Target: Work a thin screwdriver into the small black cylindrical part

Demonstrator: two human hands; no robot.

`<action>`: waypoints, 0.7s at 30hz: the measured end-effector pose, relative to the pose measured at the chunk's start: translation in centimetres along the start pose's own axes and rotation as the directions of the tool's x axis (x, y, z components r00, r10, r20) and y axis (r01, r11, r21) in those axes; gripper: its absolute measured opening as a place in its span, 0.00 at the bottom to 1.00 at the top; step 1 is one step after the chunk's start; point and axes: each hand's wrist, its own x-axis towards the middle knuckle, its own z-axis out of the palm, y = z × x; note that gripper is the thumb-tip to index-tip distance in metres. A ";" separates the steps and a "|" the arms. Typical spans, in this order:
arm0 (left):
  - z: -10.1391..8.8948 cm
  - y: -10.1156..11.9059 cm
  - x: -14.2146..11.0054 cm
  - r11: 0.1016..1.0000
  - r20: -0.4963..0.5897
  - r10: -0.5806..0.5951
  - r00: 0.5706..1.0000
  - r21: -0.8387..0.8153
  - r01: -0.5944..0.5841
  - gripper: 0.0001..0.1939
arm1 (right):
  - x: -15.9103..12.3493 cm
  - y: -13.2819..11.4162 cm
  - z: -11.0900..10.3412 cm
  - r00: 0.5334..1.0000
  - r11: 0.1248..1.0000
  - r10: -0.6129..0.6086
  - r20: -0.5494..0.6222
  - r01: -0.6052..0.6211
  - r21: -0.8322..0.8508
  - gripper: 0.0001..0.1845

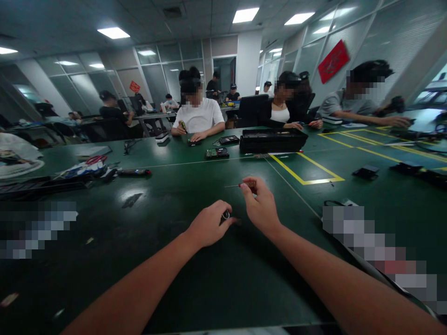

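My right hand (261,204) pinches a small screwdriver (233,186), its thin shaft pointing left and held above the green table. Just left of it and lower, my left hand (210,224) curls its fingers and thumb round a small dark piece with a shiny ring-shaped edge (226,215). Most of that piece is hidden by the fingers, so its kind cannot be made out. The screwdriver tip stays apart from the left hand.
Opened hard drives (217,153) and a long black bin (274,141) stand across the green table (167,274). Yellow tape (323,181) marks the right side. A dark pen-like tool (134,172) and tangled cables (94,160) lie left. A person in white (202,116) works opposite.
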 end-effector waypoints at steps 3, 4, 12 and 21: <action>0.5 0.4 0.1 0.977 0.061 0.090 0.994 0.188 -0.100 0.16 | 0.0 0.0 0.0 1.000 1.000 0.009 0.009 -0.009 0.010 0.10; 0.7 0.5 0.1 0.961 0.090 0.103 0.991 0.248 -0.123 0.17 | 0.0 0.0 0.0 1.000 1.000 0.015 0.013 -0.015 0.013 0.10; 1.8 0.9 1.1 0.942 0.191 0.050 0.980 0.317 -0.110 0.19 | -0.2 -0.4 0.0 0.998 0.998 0.049 0.042 -0.051 0.046 0.10; -0.3 -0.6 0.4 0.984 -0.020 -0.152 0.988 -0.092 0.149 0.13 | -0.1 0.1 0.0 0.997 0.996 0.056 0.047 -0.059 0.062 0.12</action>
